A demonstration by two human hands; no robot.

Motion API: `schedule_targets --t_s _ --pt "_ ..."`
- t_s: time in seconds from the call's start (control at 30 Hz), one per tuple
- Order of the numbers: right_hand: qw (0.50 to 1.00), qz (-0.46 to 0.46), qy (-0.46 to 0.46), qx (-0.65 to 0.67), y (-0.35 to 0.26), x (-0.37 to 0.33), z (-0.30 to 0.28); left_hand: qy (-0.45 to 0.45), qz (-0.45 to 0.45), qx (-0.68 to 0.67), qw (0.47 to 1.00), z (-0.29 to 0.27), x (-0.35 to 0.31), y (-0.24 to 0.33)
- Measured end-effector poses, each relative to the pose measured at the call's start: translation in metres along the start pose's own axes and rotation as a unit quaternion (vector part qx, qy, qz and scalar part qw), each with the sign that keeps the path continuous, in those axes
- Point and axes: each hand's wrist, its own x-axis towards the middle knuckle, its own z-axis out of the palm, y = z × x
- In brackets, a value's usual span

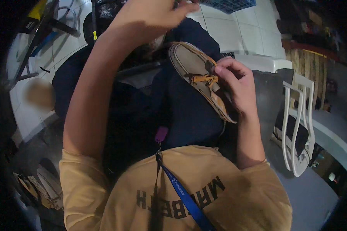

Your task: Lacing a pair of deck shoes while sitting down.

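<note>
A beige moccasin (186, 61) with a tan lace tied in a bow (205, 79) lies tilted across my dark-trousered thigh, toe pointing away. My right hand (237, 79) grips its right edge beside the bow, thumb and fingers pinched together. What the fingertips press on there is partly hidden. Farther off, my left hand (162, 13) reaches to the top edge of the view, apart from the shoe. Its fingers are bent together around something small and pale, cut off by the picture's edge and too little shown to name.
A blue plastic crate (229, 4) stands on the tiled floor at the top. White plastic chair parts (298, 123) are at the right, before wooden slats (304, 65). Several shoes (46, 184) lie at the lower left; a metal frame (34, 42) stands at the upper left.
</note>
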Motion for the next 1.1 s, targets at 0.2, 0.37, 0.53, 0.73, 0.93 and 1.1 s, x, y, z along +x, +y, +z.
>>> schedule_targets --t_s 0.2,0.37,0.53,0.73,0.93,1.1 --pt "0.998 -0.062 0.021 -0.007 0.005 0.001 0.005 -0.235 0.066 -0.308 0.920 0.032 -0.032 0.016" --pt "0.993 -0.090 0.068 0.021 0.005 -0.005 0.008 -0.270 0.045 -0.289 0.917 -0.001 -0.025 0.027" --pt "0.993 -0.070 0.093 0.016 0.000 -0.007 0.012 -0.451 -0.023 -0.345 0.823 -0.033 0.001 0.030" --pt "0.993 -0.057 0.101 0.012 -0.006 -0.006 0.012 -0.332 0.067 -0.332 0.880 -0.005 -0.026 0.032" --pt "0.994 -0.048 0.098 0.019 0.000 -0.007 0.010 -0.547 -0.042 -0.371 0.750 -0.012 0.027 0.022" --pt "0.997 -0.031 0.072 0.022 0.003 -0.005 0.008 -0.267 0.132 -0.172 0.939 0.029 -0.021 0.001"
